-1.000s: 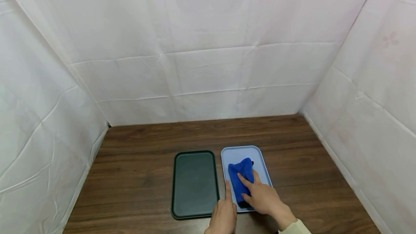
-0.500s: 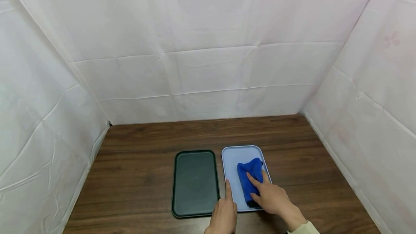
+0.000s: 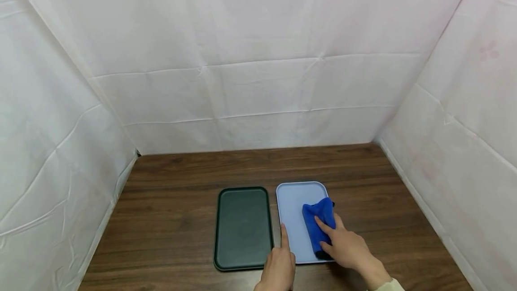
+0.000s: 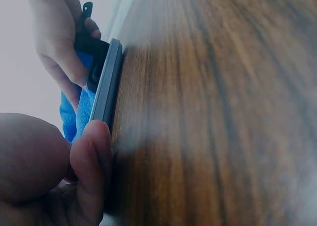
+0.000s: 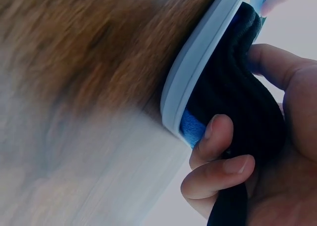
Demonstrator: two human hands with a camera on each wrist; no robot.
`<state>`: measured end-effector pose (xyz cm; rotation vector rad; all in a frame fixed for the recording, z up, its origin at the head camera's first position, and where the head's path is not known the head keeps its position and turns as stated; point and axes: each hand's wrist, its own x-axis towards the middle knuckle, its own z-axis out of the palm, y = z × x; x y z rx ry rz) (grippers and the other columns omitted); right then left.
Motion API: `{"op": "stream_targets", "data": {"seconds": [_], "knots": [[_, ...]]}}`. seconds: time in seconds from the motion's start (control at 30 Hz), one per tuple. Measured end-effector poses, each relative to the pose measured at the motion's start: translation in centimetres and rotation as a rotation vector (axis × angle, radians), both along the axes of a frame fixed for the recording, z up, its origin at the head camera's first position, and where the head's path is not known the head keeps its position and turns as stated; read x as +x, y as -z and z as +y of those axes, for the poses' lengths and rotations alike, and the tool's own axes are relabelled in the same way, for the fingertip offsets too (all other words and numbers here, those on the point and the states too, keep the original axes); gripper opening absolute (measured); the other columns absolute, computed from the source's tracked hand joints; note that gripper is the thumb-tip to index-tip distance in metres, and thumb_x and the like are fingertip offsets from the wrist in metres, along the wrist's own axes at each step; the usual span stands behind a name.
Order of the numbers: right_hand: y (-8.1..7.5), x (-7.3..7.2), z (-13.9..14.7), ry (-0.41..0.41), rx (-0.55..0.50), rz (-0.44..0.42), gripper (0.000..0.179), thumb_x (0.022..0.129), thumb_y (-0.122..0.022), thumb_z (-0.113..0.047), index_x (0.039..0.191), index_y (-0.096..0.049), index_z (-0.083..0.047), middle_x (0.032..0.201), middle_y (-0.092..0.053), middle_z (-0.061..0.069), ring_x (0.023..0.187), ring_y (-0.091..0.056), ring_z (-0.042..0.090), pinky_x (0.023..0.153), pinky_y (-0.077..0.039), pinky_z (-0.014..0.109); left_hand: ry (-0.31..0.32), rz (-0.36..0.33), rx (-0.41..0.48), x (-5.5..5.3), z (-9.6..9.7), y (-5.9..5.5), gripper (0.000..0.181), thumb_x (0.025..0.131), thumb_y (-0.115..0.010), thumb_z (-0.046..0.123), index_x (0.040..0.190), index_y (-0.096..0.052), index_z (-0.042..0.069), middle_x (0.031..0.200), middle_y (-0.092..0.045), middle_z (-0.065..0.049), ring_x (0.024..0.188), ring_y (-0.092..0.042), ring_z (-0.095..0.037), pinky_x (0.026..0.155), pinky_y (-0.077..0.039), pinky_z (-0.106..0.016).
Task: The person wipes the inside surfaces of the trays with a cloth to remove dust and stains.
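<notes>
A plush blue cloth (image 3: 315, 221) with black at its ends lies on the right side of a light blue tray (image 3: 291, 208). My right hand (image 3: 345, 246) grips it from above, fingers spread over it in the head view. In the right wrist view, fingers curl around a thick black part (image 5: 233, 97) of the cloth, right at the tray rim. My left hand (image 3: 278, 266) holds the tray's near left corner. Its index finger (image 3: 284, 237) is straight along the left rim, and the others are curled. In the left wrist view, fingertips meet the tray edge (image 4: 106, 82).
A dark green tray (image 3: 244, 228) lies just left of the light blue one, with a narrow gap between them. Both rest on a brown wood-grain table (image 3: 173, 210). White creased sheets (image 3: 258, 84) hang behind the table and along both sides.
My right hand has slid the blue cloth rightward across the light blue tray, from its middle to its right side. The left hand and both trays have stayed in place.
</notes>
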<state>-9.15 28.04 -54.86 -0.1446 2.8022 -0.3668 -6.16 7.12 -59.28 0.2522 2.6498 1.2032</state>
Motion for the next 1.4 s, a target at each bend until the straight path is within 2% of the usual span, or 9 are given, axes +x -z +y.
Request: {"op": "stream_targets", "data": {"seconds": [0.17,0.3,0.57,0.73,1.0,1.4], "knots": [[0.09,0.22,0.39,0.007,-0.023,-0.003,0.068,0.096,-0.074,-0.033,0.158,-0.047,-0.027,0.167,-0.023,0.03,0.079,-0.067,0.027,0.054,-0.05,0.04,0.014,0.035,0.003,0.11,-0.07,0.06,0.076,0.097,-0.06,0.0,0.163,-0.023,-0.003,0.049,-0.045,0.001,0.037,-0.038,-0.011,0.036,-0.031,-0.026],[0.17,0.24,0.44,0.005,-0.028,0.006,0.068,0.096,-0.073,-0.033,0.158,-0.047,-0.027,0.167,-0.023,0.03,0.078,-0.066,0.026,0.054,-0.05,0.04,0.016,0.043,0.001,0.11,-0.11,0.05,0.076,0.096,-0.061,0.0,0.163,-0.023,-0.003,0.049,-0.045,0.001,0.036,-0.038,-0.011,0.036,-0.031,-0.026],[0.39,0.3,0.37,0.018,-0.03,-0.007,0.067,0.097,-0.072,-0.033,0.158,-0.046,-0.028,0.167,-0.022,0.029,0.063,-0.058,0.021,0.053,-0.047,0.039,-0.044,-0.012,-0.019,0.12,0.28,-0.18,0.079,0.095,-0.06,0.0,0.161,-0.019,-0.01,0.049,-0.047,-0.002,0.037,-0.042,-0.016,0.038,-0.034,-0.03],[0.4,0.25,0.39,0.015,-0.028,-0.008,0.067,0.097,-0.072,-0.034,0.158,-0.046,-0.028,0.167,-0.023,0.029,0.065,-0.059,0.021,0.055,-0.049,0.042,-0.057,-0.015,-0.026,0.07,0.4,-0.28,0.078,0.094,-0.061,-0.001,0.16,-0.021,-0.011,0.048,-0.048,-0.003,0.037,-0.043,-0.016,0.037,-0.034,-0.03],[0.44,0.09,0.32,0.024,-0.042,-0.006,0.066,0.098,-0.07,-0.034,0.158,-0.045,-0.029,0.168,-0.022,0.028,0.063,-0.058,0.021,0.053,-0.047,0.04,-0.061,-0.034,-0.022,-0.04,0.37,-0.43,0.077,0.094,-0.061,0.0,0.16,-0.023,-0.009,0.049,-0.047,-0.004,0.038,-0.043,-0.018,0.038,-0.034,-0.032],[0.62,-0.62,0.29,0.014,-0.035,0.017,0.063,0.099,-0.068,-0.031,0.158,-0.045,-0.027,0.167,-0.023,0.028,0.062,-0.057,0.021,0.052,-0.045,0.038,-0.051,-0.005,-0.036,0.02,0.27,-0.4,0.077,0.093,-0.062,0.001,0.16,-0.024,-0.009,0.049,-0.047,-0.004,0.038,-0.042,-0.017,0.038,-0.034,-0.031]]}}
